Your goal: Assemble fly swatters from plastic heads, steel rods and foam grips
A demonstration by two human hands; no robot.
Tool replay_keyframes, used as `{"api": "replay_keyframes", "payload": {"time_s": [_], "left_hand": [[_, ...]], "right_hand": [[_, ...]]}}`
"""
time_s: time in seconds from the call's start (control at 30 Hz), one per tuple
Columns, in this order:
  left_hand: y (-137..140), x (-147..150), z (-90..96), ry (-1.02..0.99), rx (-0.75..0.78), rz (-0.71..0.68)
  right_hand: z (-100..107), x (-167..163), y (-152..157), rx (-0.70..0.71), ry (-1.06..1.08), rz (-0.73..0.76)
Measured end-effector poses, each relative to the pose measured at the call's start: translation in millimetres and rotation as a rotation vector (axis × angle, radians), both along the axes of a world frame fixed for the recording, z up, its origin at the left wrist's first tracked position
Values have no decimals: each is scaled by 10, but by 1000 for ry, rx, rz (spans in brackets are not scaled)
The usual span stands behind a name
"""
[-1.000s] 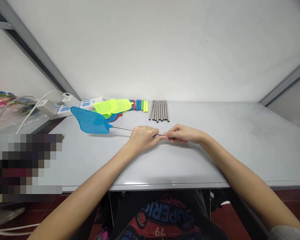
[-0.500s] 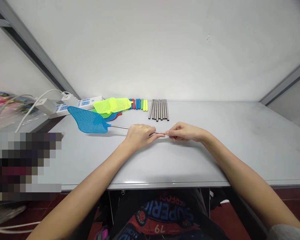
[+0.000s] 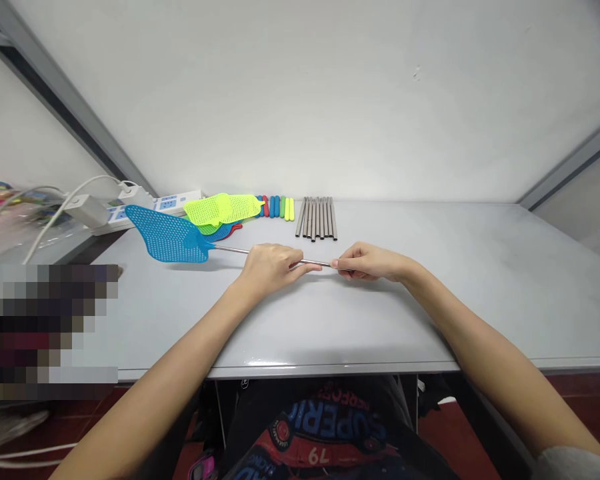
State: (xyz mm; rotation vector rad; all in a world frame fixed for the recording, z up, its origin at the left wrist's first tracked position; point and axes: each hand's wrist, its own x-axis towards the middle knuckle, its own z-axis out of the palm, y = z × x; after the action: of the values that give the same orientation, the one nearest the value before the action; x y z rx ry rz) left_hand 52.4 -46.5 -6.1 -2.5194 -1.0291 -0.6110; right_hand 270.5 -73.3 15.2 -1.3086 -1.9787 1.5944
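Observation:
A fly swatter with a blue perforated head point(image 3: 173, 237) and a thin metal rod point(image 3: 230, 249) is held level above the table, head to the left. My left hand point(image 3: 274, 263) is closed around the middle of the rod. Thumb and fingers of my right hand point(image 3: 363, 261) pinch the rod near its right end, which the fingers hide. Beyond my hands, several metal tubes point(image 3: 320, 219) lie side by side. To their left are several short handles in blue, red, green and yellow point(image 3: 289, 209). Yellow swatter heads point(image 3: 225, 210) rest on blue and red ones point(image 3: 225, 232).
A white power strip point(image 3: 173, 201) with plugged-in adapters and white cables stands at the back left of the grey table point(image 3: 330, 327). Plastic-wrapped items point(image 3: 15, 213) lie at the far left. A white wall point(image 3: 330, 100) rises behind the table.
The blue swatter head and my left hand have shifted slightly left. More of the rod shows between my two hands. My right hand stays nearly in place.

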Motion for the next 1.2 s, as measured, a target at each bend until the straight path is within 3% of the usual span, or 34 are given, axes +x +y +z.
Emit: {"api": "replay_keyframes", "payload": {"time_s": [0.27, 0.63, 0.83, 0.97, 1.2], "left_hand": [[-12, -57, 71, -4, -23, 20], [-75, 3, 15, 20, -279, 22], [-113, 20, 7, 23, -336, 4], [-122, 16, 22, 60, -351, -21], [-158, 55, -10, 151, -407, -134]], "right_hand": [[-2, 11, 2, -8, 7, -1], [-44, 15, 4, -44, -29, 4], [-78, -17, 8, -57, -54, 3], [-90, -47, -7, -15, -66, 27], [-133, -151, -68, 195, -144, -16]]}}
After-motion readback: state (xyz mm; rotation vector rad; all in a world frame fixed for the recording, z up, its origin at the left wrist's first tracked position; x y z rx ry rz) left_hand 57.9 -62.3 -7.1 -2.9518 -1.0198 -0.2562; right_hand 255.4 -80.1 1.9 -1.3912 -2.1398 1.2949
